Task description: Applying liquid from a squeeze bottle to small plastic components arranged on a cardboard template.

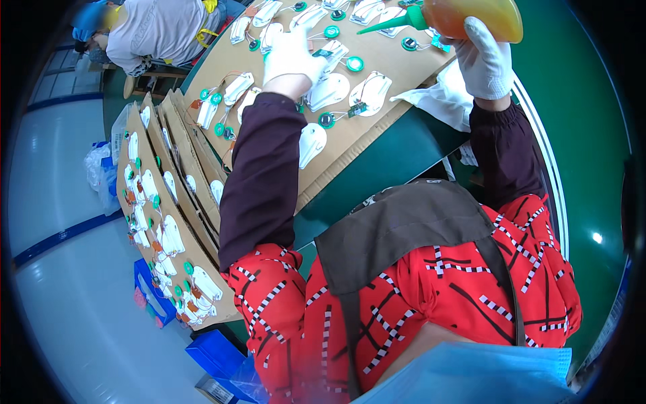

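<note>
An orange squeeze bottle (474, 17) with a green nozzle is gripped in the gloved right hand (486, 59), fingers wrapped round its lower side, and it is held tilted so that the nozzle points left and slightly down over the cardboard sheet (377, 128). The nozzle tip is seen above the far rows of parts, not touching them as far as can be told. The gloved left hand (291, 55) is laid on the sheet, fingers curled down onto a small component with a green board (323, 52); whether that piece is pinched or only pressed cannot be told. White moulded shells (330, 91), green round discs (354, 64) and thin wires are spread in rows over the cardboard, which is laid across the green desk (377, 168). A white cloth (441, 101) is bunched just beside the sheet's right edge, below the right hand. More loaded cardboard sheets (168, 222) are stacked leaning at the left. A second person (158, 27) is seated at the far end.
</note>
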{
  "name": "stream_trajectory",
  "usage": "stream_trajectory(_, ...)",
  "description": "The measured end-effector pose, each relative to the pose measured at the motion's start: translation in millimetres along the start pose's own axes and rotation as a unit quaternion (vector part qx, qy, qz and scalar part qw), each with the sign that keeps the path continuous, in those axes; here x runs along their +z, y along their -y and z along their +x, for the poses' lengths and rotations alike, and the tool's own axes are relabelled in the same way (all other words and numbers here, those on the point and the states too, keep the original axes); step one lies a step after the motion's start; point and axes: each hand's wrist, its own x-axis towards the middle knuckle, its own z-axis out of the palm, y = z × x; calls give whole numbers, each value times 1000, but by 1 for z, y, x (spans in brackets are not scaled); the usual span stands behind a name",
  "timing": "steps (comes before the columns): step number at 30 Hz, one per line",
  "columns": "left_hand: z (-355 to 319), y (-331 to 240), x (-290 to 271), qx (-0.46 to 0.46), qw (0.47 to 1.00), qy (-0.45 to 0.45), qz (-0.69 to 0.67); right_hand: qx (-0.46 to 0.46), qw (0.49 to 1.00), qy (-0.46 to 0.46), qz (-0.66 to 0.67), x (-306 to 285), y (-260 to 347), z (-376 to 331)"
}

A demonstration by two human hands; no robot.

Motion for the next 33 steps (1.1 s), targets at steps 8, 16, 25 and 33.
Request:
stream_trajectory(8,-45,-9,-24,-114,982,152,20,49,992,109,-39,-28,-22,-19)
stream_trajectory(16,-48,14,15,-64,994,73,-42,87,993,71,-37,-2,-30,-52)
stream_trajectory(25,-56,23,17,-226,853,132,-452,100,976,131,-140,10,-46,-54)
stream_trajectory(33,-61,24,17,-208,866,116,-441,92,961,165,-200,22,-48,-52)
